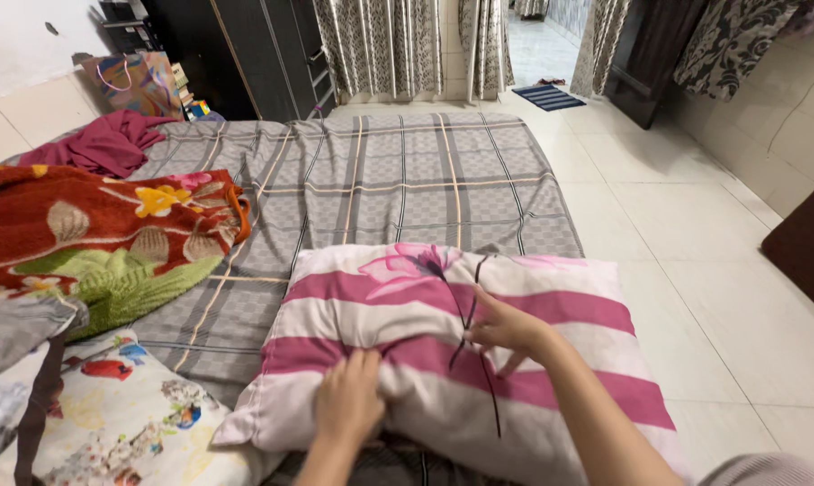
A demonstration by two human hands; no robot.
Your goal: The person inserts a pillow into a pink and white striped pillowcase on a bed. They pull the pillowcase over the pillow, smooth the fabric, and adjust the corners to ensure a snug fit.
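A pillow [551, 297] in a pink-and-white striped case with a flower print lies on the near end of a grey checked bed sheet [398, 180]. My left hand [351, 405] presses down on the pillow's near edge, fingers bunching the fabric. My right hand [506, 328] rests on the middle of the pillow, fingers curled and pinching the cover by the dark flower stem. Both forearms reach in from the bottom edge.
A red floral blanket [92, 225] with a green underside lies bunched at the left, a maroon cloth [110, 144] behind it. A white printed pillow [128, 414] sits at the lower left. White floor tiles [695, 225] run along the right; curtains [380, 45] and a dark wardrobe [245, 54] stand behind.
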